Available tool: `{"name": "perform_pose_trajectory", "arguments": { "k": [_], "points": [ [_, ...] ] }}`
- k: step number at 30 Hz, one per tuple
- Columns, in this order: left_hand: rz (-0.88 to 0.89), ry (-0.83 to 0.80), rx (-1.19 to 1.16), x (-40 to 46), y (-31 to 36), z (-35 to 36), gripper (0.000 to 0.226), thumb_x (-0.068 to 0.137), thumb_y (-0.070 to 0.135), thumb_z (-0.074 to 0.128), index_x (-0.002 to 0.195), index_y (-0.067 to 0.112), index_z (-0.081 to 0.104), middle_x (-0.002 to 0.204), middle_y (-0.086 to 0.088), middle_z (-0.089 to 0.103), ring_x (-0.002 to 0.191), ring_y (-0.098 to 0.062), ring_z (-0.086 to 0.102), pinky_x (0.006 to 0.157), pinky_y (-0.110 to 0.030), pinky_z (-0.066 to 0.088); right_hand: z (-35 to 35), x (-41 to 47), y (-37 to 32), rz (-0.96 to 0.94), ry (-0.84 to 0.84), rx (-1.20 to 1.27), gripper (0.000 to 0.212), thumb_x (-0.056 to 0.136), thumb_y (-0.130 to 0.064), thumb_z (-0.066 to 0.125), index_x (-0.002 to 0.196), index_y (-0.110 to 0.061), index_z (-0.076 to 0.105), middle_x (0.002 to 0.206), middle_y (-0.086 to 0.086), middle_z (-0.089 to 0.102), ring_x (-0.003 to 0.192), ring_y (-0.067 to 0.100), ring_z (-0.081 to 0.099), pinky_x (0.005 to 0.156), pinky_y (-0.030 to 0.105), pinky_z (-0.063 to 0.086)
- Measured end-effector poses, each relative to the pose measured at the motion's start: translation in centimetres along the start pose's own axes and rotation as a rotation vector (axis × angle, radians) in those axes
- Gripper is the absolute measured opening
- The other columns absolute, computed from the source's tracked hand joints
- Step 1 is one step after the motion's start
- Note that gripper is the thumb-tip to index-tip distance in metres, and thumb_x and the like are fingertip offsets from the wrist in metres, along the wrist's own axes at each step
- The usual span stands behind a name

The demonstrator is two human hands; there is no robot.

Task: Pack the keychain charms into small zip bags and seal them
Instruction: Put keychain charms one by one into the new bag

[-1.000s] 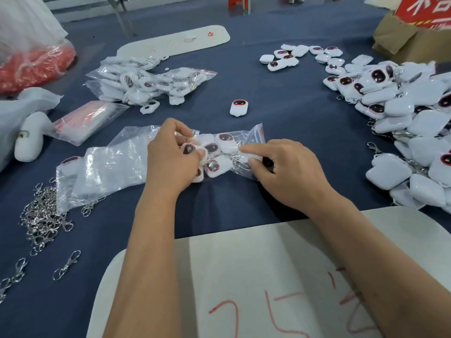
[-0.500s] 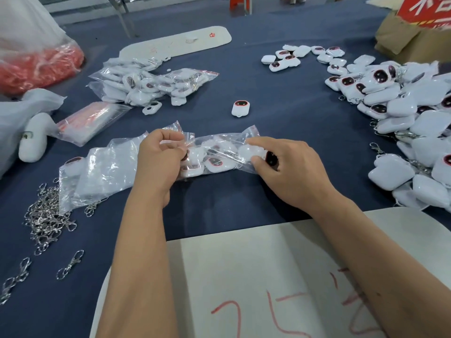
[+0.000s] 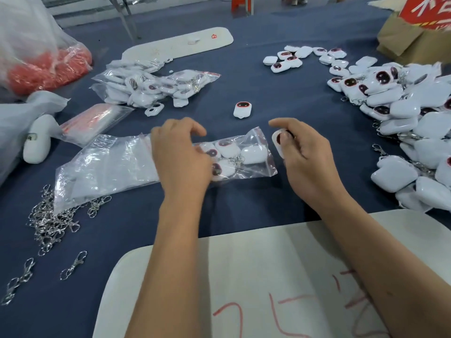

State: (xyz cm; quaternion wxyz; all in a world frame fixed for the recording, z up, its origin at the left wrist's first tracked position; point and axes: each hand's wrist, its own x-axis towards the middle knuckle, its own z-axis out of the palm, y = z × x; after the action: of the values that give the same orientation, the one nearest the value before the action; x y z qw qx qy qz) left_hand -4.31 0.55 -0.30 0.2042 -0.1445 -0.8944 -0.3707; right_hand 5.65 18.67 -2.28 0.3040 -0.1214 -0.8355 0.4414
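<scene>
left hand [image 3: 181,157] – relaxed, over zip bag [image 3: 244,154] | right hand [image 3: 306,154] – grips charm [image 3: 278,142] | bag mid-surface [image 3: 268,93]

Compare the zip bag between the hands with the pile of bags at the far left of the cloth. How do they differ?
The near zip bag lies alone and flat by the left hand; the far bags are heaped together. The near bag shows a few charms; the far heap shows many. Both are clear plastic with white charms inside.

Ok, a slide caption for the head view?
Left hand over a zip bag of charms; right hand holds one loose charm.
</scene>
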Motion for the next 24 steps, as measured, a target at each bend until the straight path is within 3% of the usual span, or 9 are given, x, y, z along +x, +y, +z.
{"name": "perform_pose_trajectory", "arguments": {
  "k": [2,5,9,12,16,22,24],
  "points": [
    [0.052,-0.014,-0.164,-0.6,2.4,1.3,0.026,0.079,-0.004,0.063,0.088,0.020,0.068,0.094,0.003,0.068,0.087,-0.018,0.063,0.078,-0.029,0.047,0.0,0.1,0.2,0.014,0.003,0.033,0.031,0.104,-0.007,0.052,0.128,-0.018,0.068,0.094,-0.014,0.064,0.083,0.008,0.060,0.083,0.025,0.049],
    [0.008,-0.202,-0.438,-2.4,5.3,3.6,0.008,0.091,0.008,0.068,0.089,0.014,0.070,0.082,0.006,0.070,0.077,-0.010,0.067,0.075,-0.027,0.054,0.0,0.2,0.6,0.031,0.063,0.062,0.026,0.097,-0.012,0.068,0.121,-0.021,0.070,0.092,-0.016,0.071,0.080,0.002,0.066,0.078,0.019,0.052],
    [-0.013,-0.244,-0.522,-3.5,6.0,5.0,0.007,0.096,0.008,0.067,0.099,0.010,0.072,0.090,0.007,0.073,0.081,-0.004,0.066,0.074,-0.018,0.051,-0.3,0.4,0.9,0.100,0.098,0.219,0.016,0.093,-0.013,0.075,0.108,-0.019,0.076,0.093,-0.010,0.079,0.088,0.006,0.075,0.082,0.025,0.059],
    [-0.055,-0.251,-0.571,-3.4,5.9,5.1,0.006,0.095,0.010,0.069,0.100,0.010,0.072,0.090,0.006,0.073,0.081,-0.005,0.067,0.075,-0.023,0.055,-0.4,0.4,0.9,0.128,0.091,0.284,0.014,0.097,-0.014,0.070,0.105,-0.022,0.078,0.089,-0.008,0.079,0.081,0.006,0.075,0.074,0.019,0.057],
    [-0.089,-0.251,-0.585,-3.5,6.0,5.0,0.002,0.094,0.010,0.071,0.095,0.011,0.070,0.083,0.013,0.069,0.075,-0.001,0.064,0.072,-0.025,0.056,-0.5,0.4,0.8,0.150,0.059,0.321,0.016,0.099,-0.010,0.067,0.106,-0.019,0.078,0.091,-0.005,0.080,0.084,0.010,0.076,0.076,0.020,0.058],
    [-0.276,-0.370,-0.729,-3.0,5.7,4.5,0.010,0.095,0.012,0.071,0.103,0.007,0.075,0.097,-0.010,0.076,0.093,-0.027,0.074,0.084,-0.049,0.062,-0.8,0.4,0.6,0.173,0.028,0.417,0.010,0.099,-0.013,0.070,0.103,-0.015,0.079,0.091,-0.003,0.081,0.079,0.019,0.075,0.067,0.024,0.060],
    [-0.271,-0.374,-0.737,-3.0,5.6,4.4,0.009,0.095,0.010,0.071,0.102,0.006,0.075,0.096,-0.013,0.076,0.093,-0.031,0.074,0.084,-0.052,0.062,-0.9,0.4,0.7,0.163,0.017,0.431,0.010,0.099,-0.014,0.070,0.102,-0.017,0.079,0.089,-0.001,0.080,0.077,0.014,0.074,0.068,0.025,0.059]
  ]
}}
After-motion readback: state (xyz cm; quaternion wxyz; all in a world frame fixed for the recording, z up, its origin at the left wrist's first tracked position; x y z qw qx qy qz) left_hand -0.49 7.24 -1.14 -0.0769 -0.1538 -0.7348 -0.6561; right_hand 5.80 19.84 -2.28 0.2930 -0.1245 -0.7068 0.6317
